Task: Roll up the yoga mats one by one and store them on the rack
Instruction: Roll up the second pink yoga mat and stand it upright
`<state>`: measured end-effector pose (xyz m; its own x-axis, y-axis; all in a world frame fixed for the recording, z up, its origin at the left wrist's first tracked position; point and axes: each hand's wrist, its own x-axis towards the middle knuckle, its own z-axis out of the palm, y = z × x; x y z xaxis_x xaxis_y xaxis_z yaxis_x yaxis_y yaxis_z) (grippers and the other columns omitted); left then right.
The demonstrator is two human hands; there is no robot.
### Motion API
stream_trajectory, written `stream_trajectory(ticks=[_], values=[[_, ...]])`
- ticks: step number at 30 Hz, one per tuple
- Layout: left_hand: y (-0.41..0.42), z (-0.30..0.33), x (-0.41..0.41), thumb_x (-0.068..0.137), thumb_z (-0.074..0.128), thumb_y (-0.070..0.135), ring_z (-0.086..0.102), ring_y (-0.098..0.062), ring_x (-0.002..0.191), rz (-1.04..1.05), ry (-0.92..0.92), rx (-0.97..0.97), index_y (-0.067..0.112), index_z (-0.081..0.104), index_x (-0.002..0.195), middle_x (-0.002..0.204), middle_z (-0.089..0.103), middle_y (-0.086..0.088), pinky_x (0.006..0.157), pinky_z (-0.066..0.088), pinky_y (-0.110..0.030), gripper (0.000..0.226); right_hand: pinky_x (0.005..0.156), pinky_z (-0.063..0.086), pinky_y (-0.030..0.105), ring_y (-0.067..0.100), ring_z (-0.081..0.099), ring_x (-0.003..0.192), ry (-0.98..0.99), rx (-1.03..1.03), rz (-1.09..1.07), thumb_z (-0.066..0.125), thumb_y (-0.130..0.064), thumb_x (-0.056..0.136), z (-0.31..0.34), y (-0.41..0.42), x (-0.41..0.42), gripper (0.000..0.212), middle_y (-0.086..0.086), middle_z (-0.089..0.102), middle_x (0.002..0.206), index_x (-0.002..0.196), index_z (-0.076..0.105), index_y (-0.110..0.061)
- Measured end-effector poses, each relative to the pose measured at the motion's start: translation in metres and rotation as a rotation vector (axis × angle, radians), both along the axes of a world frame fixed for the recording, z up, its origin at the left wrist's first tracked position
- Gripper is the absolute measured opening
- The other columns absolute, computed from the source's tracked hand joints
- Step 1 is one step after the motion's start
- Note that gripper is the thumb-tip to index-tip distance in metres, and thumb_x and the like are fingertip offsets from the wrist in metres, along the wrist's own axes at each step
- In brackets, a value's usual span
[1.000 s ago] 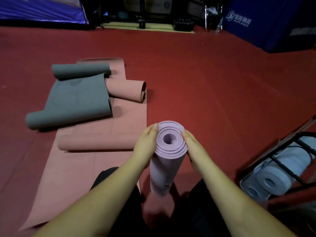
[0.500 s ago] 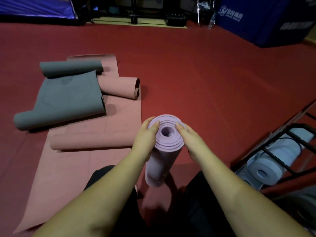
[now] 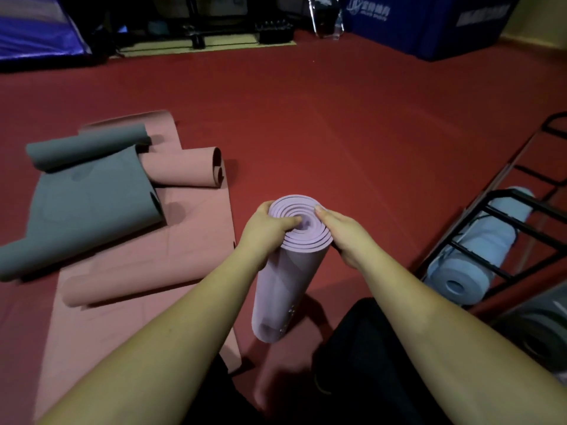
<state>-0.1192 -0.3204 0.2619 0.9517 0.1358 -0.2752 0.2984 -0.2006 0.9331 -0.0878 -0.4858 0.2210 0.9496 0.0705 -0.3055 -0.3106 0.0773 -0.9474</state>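
Observation:
A rolled lilac yoga mat (image 3: 285, 289) stands on end on the red floor between my knees. My left hand (image 3: 265, 228) grips its top from the left, thumb pressed onto the spiral end. My right hand (image 3: 343, 233) holds the top from the right, thumb on the rim. A pink mat (image 3: 129, 265) lies flat at left with both ends curled. A grey mat (image 3: 89, 197), partly unrolled, lies across it. The black metal rack (image 3: 503, 250) stands at right with a pale blue rolled mat (image 3: 478, 256) in it.
Bare red floor (image 3: 352, 133) stretches ahead and to the right. Blue padded blocks (image 3: 429, 23) and dark equipment line the far wall. A grey rolled mat (image 3: 543, 332) lies at the lower right beside the rack.
My left thumb has slid further onto the centre of the lilac roll's top. The view has shifted, bringing the rack more into sight at right.

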Motion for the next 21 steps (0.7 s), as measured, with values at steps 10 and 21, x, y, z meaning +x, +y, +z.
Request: stream_trajectory(ticks=[10,21], values=[[-0.146,-0.008,0.072,0.071,0.067,0.018,0.067,-0.023,0.091,-0.235,0.005,0.327,0.02,0.061,0.1,0.094,0.071,0.0,0.082,0.054,-0.037,0.029,0.101,0.051,0.038,0.02,0.071,0.096,0.108,0.242,-0.298,0.068,-0.028,0.091,-0.041,-0.13,0.023,0.018,0.007,0.076,0.098,0.097,0.075,-0.012],[-0.311,-0.074,0.078,0.07,0.067,0.017,0.065,-0.031,0.087,-0.551,-0.011,0.551,0.014,0.065,0.098,0.091,0.071,-0.007,0.073,0.053,-0.035,0.028,0.089,0.049,0.032,0.015,0.067,0.095,0.336,0.403,-0.707,0.033,-0.05,0.104,-0.176,-0.277,-0.046,0.05,0.006,0.069,0.115,0.12,0.062,-0.012]])
